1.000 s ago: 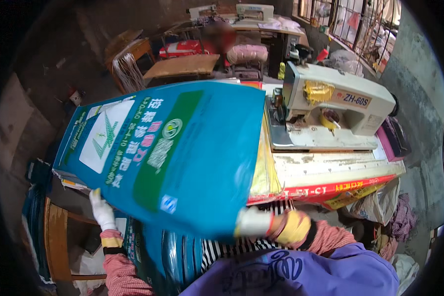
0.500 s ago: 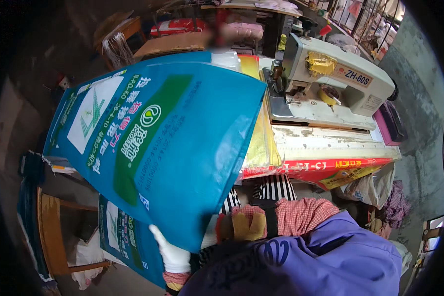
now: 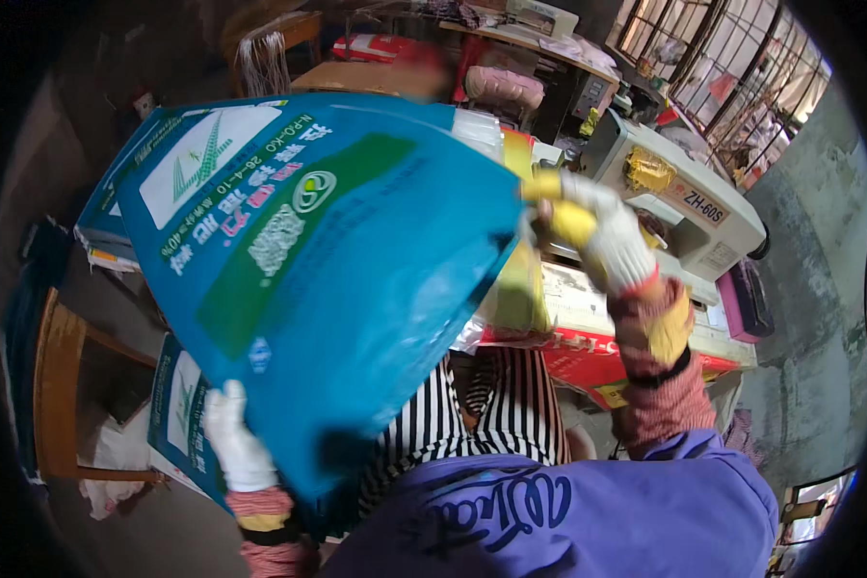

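Note:
A large teal woven sack (image 3: 356, 279) with a green band and white panel spreads across the middle, its near side raised and bowed above my lap. My right hand (image 3: 588, 226), in a white glove with yellow fingers, is blurred but closed at the sack's right corner. At the sack's near-left edge is my left hand (image 3: 236, 443) in a white glove, closed on that edge, with part of its fingers hidden. Just beyond my right hand stands a white sewing machine (image 3: 684, 183) with yellow tape on its head.
Similar teal sacks (image 3: 178, 414) lie low on the left, near a wooden chair (image 3: 60, 385). Red and yellow sacking (image 3: 588, 361) covers the table's front edge. A purple box (image 3: 745, 299) sits right of the machine. Farther back are a pink roll (image 3: 504, 87) and a barred window (image 3: 727, 58).
My right hand has risen from near my lap to the sack's right corner. My left hand and the sack's near edge have shifted left. The view has also shifted.

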A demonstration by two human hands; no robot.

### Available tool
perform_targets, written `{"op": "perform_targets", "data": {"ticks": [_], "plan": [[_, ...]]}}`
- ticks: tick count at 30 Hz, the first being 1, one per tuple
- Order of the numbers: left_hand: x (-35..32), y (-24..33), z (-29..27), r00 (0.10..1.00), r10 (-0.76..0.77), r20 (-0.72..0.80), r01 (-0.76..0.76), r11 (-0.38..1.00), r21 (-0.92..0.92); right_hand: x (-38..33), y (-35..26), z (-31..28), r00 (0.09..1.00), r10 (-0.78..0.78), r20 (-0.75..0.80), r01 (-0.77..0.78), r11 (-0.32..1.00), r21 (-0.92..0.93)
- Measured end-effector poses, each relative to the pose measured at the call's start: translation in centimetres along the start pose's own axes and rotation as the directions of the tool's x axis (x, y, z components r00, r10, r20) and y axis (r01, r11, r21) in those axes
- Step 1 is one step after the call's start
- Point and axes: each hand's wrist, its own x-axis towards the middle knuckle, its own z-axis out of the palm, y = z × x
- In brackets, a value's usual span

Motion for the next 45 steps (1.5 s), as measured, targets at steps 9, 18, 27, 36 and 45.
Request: {"op": "perform_targets", "data": {"ticks": [9, 18, 27, 36, 45], "plan": [[-1.8, 1.1, -5.3, 0.969, -0.213, -0.125, 0.208, 0.977, -0.046, 11.3, -0.1, 4.0, 0.929, 0.278, 0.246, -0.053, 0.755, -0.654], [-5.8, -2.1, -4.1, 0.948, -0.312, 0.065, 0.319, 0.931, -0.177, 8.5, 7.3, 5.7, 0.975, 0.163, 0.152, -0.047, 0.817, -0.574], [-5.3, -2.4, -2.8, 0.984, 0.074, -0.163, -0.002, 0.915, 0.403, 0.8, 8.2, 8.4, 0.966, 0.244, -0.082, -0.257, 0.896, -0.361], [-8.6, 7.7, -6.7, 0.618, 0.43, -0.658, -0.194, 0.895, 0.403, 9.5, 1.3, 9.6, 0.973, -0.229, -0.042, 0.231, 0.928, 0.293], [-9.0, -3.3, -16.9, 0.777, 0.027, -0.629, 0.086, 0.985, 0.148, 15.7, -0.7, 29.9, 0.963, -0.22, 0.155, 0.264, 0.882, -0.391]]}}
